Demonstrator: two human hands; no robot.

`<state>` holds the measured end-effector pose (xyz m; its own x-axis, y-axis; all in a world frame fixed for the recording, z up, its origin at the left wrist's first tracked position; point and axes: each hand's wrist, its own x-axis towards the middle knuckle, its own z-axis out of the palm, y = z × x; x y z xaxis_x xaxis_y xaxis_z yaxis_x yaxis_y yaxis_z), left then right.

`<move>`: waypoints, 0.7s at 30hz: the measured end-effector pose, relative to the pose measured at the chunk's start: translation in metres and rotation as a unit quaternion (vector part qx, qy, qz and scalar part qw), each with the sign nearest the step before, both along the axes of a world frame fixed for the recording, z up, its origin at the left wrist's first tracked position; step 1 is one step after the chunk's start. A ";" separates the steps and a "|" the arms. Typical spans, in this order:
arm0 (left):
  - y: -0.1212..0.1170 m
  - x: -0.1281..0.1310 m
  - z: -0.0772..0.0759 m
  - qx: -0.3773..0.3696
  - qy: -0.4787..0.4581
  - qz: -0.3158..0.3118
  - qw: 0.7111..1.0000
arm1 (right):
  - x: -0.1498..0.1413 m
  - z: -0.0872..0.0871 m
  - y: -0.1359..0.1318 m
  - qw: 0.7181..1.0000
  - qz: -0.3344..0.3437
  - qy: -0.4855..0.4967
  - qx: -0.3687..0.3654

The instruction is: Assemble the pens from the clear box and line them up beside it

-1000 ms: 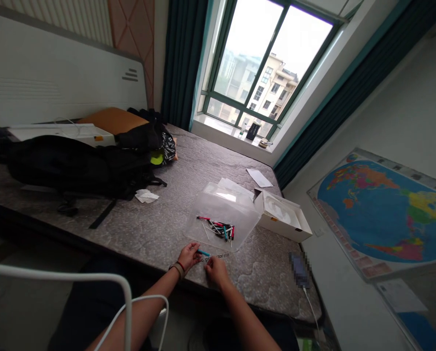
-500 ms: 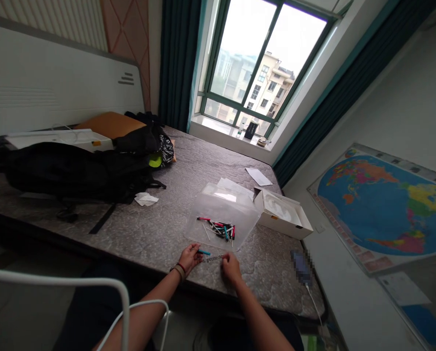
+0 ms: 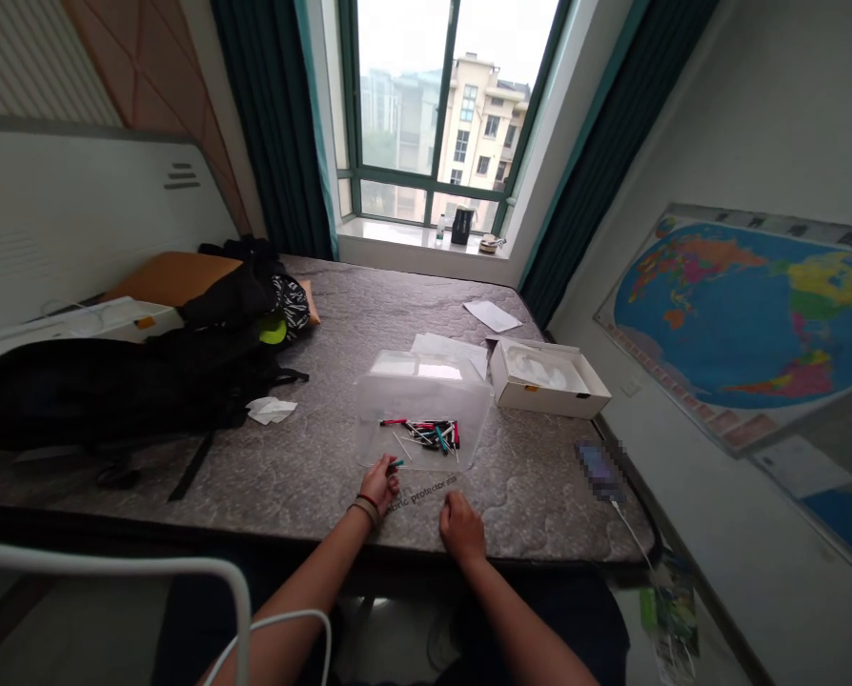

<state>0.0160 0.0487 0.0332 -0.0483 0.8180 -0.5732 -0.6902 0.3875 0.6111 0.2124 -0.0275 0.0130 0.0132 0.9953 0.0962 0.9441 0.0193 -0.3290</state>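
My left hand [image 3: 381,484] pinches a short teal pen-like stick [image 3: 395,464] just off the near edge of a clear plastic box [image 3: 369,433]. Only the stick's end shows past my fingers. Inside the box lies a loose pile of slim pen-like pieces [image 3: 433,435] in red, black, teal and white. Curled into a closed fist, my right hand [image 3: 463,527] rests on the mattress [image 3: 526,505], right of the printed lettering. Whatever its fingers hold, if anything, is hidden.
Right of the clear box stands an open white carton [image 3: 551,386]. Papers [image 3: 451,351] lie behind it, a crumpled tissue [image 3: 272,410] to the left. A black bag [image 3: 111,391] covers the left side. A phone [image 3: 598,471] with a cable lies right. A white tube [image 3: 111,562] crosses lower left.
My left hand has moved with the teal stick up to the box's near edge. My right hand stays closed on the mattress. The view has turned and levelled.
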 end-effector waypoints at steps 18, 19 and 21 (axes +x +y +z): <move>-0.003 -0.005 0.062 0.167 -0.022 -0.026 0.985 | 0.001 -0.006 0.000 1.000 -0.002 0.020 -0.008; -0.006 -0.006 0.071 0.189 -0.005 -0.015 0.982 | 0.001 -0.006 0.000 1.000 -0.002 0.020 -0.008; -0.010 -0.006 0.090 0.225 0.039 -0.004 0.973 | 0.002 -0.006 0.000 1.000 -0.002 0.020 -0.009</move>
<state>0.0104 0.0383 0.1232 -0.0696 0.9861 -0.1509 -0.6336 0.0731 0.7702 0.2140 -0.0278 0.0068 0.0216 0.9968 0.0775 0.9300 0.0084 -0.3674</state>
